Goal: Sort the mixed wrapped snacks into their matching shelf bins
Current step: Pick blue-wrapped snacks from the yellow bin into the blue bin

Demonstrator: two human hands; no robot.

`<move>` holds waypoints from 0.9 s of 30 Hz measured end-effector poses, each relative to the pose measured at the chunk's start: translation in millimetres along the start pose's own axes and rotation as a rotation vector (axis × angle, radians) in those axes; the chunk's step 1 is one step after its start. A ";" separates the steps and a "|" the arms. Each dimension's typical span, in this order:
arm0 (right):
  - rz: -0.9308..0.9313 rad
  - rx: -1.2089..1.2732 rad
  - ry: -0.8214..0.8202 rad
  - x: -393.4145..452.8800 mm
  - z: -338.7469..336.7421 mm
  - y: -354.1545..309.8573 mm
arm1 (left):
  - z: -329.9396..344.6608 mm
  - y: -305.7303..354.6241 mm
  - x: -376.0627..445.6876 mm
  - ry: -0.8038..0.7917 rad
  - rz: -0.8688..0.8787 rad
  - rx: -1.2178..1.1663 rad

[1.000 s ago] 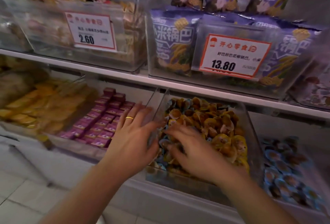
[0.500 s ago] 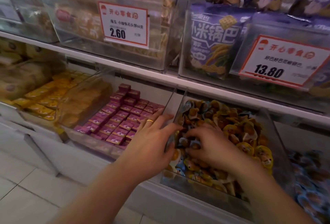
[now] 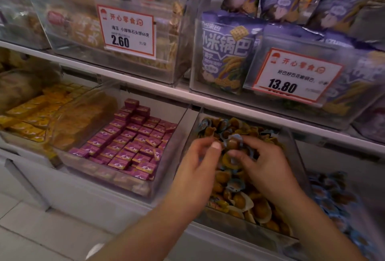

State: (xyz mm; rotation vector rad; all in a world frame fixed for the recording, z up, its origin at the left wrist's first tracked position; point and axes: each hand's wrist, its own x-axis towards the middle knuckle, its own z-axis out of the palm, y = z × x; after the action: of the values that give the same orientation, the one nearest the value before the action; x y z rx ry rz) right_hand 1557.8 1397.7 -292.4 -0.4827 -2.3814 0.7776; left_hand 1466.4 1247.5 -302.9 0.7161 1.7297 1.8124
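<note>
A clear bin (image 3: 290, 135) on the lower shelf holds a mix of yellow-wrapped and blue-wrapped round snacks. Both hands are inside it, over the pile. My right hand (image 3: 265, 167) pinches a blue-wrapped snack (image 3: 233, 142) between its fingertips, lifted a little above the others. My left hand (image 3: 196, 169) is just left of that snack with fingers curled and its thumb tip close to the wrapper. I cannot tell whether the left hand grips anything. To the right stands a bin of blue-wrapped snacks (image 3: 333, 198).
Left of the mixed bin is a bin of small purple boxes (image 3: 133, 146), then yellow packets (image 3: 27, 119). The upper shelf carries purple bags (image 3: 225, 52) and price tags reading 2.60 (image 3: 127, 31) and 13.80 (image 3: 291, 75). White floor tiles (image 3: 31, 229) lie below left.
My left hand left the bin's side wall and moved right into the bin. My right hand rose out of the pile with a blue-wrapped snack. The camera shifted left.
</note>
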 end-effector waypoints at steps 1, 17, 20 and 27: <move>-0.039 0.020 0.027 -3.4 0.6 -3.7 | 4.0 0.0 3.0 -0.049 -0.226 -0.239; -0.066 0.045 -0.067 -9.4 7.2 -2.2 | -5.6 3.0 18.9 -0.161 -0.364 -0.603; -0.048 0.184 -0.199 -10.7 9.3 -7.0 | -4.9 1.1 21.4 -0.128 -0.331 -0.572; 0.018 0.270 -0.202 -21.4 -17.8 6.5 | -0.3 -3.3 20.9 -0.031 -0.249 -0.435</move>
State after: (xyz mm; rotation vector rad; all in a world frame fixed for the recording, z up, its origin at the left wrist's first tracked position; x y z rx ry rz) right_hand 1586.3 1399.6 -293.6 -0.3260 -2.4049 1.1852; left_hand 1451.2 1261.9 -305.8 0.3311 1.2725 1.8941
